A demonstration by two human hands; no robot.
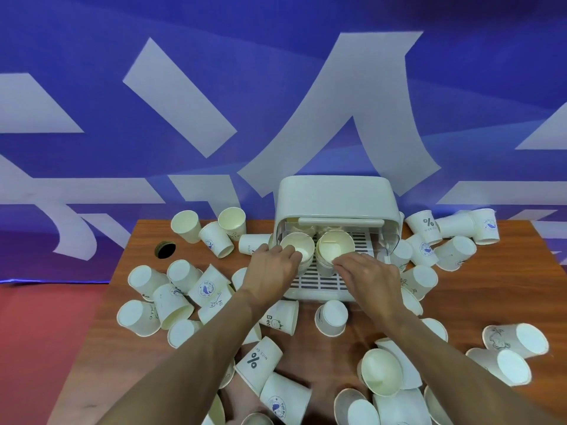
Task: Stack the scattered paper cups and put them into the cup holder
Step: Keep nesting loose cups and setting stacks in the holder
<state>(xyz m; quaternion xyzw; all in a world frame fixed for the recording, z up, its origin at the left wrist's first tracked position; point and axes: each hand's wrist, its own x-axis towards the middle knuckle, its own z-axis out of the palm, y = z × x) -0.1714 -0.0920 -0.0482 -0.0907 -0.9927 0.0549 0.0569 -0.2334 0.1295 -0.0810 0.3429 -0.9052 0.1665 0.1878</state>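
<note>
- The table (322, 342) is strewn with loose cups (331, 322) on every side, so the task looks far from finished.
- The holder (334, 197) stands at the far edge with its slatted tray (325, 283) out in front.
- Two stacks sit on the tray, mouths up: the left stack (297, 243) and the right stack (336, 245).
- The step in hand is seating both stacks in the holder.
- The left hand (270, 268) curls its fingers round the left stack.
- The right hand (368, 274) lays close-set fingers on the right stack; its thumb is hidden, so a grip cannot be told.
- Next, probably: push both stacks back, then gather loose cups.
</note>
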